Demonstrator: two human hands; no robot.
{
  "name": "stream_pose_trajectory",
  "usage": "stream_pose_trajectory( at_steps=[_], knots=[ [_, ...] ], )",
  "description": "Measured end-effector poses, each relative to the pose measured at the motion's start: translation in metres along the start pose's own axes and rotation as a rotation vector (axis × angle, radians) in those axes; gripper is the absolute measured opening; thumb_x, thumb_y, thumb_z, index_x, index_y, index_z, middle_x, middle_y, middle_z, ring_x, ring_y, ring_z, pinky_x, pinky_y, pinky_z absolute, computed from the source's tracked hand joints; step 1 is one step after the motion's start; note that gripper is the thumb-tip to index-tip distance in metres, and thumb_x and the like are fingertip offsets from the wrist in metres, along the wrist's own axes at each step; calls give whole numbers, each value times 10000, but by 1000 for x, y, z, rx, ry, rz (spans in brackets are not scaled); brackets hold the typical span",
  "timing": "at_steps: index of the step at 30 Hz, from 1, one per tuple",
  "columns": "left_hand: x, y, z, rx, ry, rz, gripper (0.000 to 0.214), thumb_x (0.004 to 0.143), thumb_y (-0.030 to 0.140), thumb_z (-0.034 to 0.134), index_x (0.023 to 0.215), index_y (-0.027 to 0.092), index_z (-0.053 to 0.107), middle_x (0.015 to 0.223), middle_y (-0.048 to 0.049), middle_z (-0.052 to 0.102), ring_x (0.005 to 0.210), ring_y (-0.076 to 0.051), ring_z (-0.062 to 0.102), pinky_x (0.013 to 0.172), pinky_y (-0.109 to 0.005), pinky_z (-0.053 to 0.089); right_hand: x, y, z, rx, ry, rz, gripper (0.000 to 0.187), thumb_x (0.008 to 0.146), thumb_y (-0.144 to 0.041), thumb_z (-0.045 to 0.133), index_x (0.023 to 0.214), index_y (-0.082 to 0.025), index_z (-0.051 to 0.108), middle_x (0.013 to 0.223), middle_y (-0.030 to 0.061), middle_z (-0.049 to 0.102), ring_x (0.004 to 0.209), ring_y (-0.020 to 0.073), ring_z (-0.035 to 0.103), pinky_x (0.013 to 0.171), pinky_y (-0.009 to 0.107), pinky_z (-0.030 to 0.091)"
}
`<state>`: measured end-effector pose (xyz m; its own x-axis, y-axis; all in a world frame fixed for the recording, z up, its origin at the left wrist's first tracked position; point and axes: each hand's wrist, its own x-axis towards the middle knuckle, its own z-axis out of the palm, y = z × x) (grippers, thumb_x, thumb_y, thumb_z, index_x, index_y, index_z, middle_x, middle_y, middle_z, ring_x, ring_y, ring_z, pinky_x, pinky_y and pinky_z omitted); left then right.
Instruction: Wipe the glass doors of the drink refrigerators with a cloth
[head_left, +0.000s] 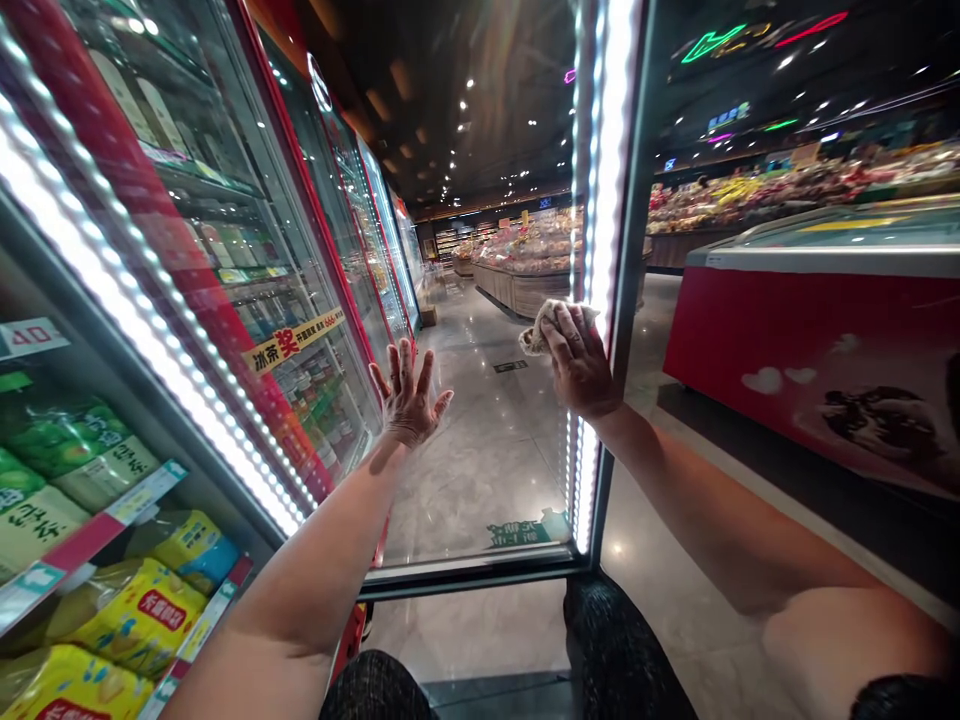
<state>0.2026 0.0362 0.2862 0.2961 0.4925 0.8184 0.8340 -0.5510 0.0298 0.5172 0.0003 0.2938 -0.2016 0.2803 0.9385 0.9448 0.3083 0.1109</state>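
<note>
In front of me stands an open glass fridge door [480, 460] with a dark frame and bright LED strips down its edge. My right hand [581, 370] presses a crumpled beige cloth [534, 340] on the glass beside the lit right edge. Part of the cloth is hidden under the fingers. My left hand [411, 400] is spread against the pane further left, fingers apart, holding nothing. A green sticker [525, 530] sits low on the glass, above the bottom frame.
At left, fridge shelves hold yellow-labelled bottles [135, 615] and green packs [75, 470]. A red chest freezer [817, 350] stands at right. Beyond the glass, a tiled aisle [480, 350] runs past a wooden produce stand [517, 285]. My knees are below the door.
</note>
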Motion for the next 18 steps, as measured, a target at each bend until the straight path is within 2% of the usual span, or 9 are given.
stream_pose_trajectory(
  at_steps=[2,4,8,10,12,15,17,18],
  knots=[
    [0,1,0,9,-3,0,774,915,468,656,1582,185,385,1724,-164,120,1592,-403,-36,1245,-696,-43,9,0,0,29,3,26,566,1016,-145,443,1577,-206,406,1657,123,353,1588,273,191,1274,572,277],
    [-1,0,0,25,2,11,775,917,468,656,1582,177,383,1723,-175,100,1592,-397,-43,1245,-691,-42,5,-5,3,46,-1,15,567,1004,-126,457,1564,-212,432,1660,117,347,1592,271,175,1274,563,281],
    [-2,-3,4,32,26,40,783,932,471,633,1610,237,319,1733,-130,29,1594,-389,-47,1233,-714,-36,-24,-13,10,85,-55,-199,567,991,-61,434,1511,-275,508,1602,68,463,1572,237,249,1260,530,329],
    [-2,-3,5,27,32,43,792,933,461,631,1620,261,293,1736,-106,5,1594,-384,-61,1236,-716,-29,-25,-14,12,86,-54,-259,563,995,-49,421,1506,-267,512,1572,64,505,1564,221,272,1266,517,323],
    [-2,-4,5,30,33,45,799,932,455,634,1624,261,286,1736,-102,-5,1594,-380,-71,1242,-707,-32,-11,-14,12,70,-16,-205,543,1003,-73,436,1520,-229,496,1586,88,482,1575,230,234,1280,518,295],
    [-3,-4,3,36,21,47,792,941,452,624,1628,274,273,1736,-101,3,1597,-365,-69,1245,-698,-39,16,-20,14,59,62,-9,547,1010,-117,460,1547,-218,459,1640,101,387,1593,254,151,1293,545,256],
    [-4,-5,1,29,-1,40,778,949,447,615,1628,282,274,1736,-100,17,1597,-359,-69,1245,-696,-41,20,-29,17,71,84,63,557,1011,-120,453,1557,-230,446,1656,96,356,1596,256,125,1294,558,249],
    [-4,-5,0,26,-11,37,770,950,443,614,1626,276,283,1736,-104,19,1596,-357,-75,1246,-693,-42,17,-35,19,85,74,50,561,1010,-114,446,1557,-238,445,1653,91,363,1596,251,123,1293,561,250]
  ],
)
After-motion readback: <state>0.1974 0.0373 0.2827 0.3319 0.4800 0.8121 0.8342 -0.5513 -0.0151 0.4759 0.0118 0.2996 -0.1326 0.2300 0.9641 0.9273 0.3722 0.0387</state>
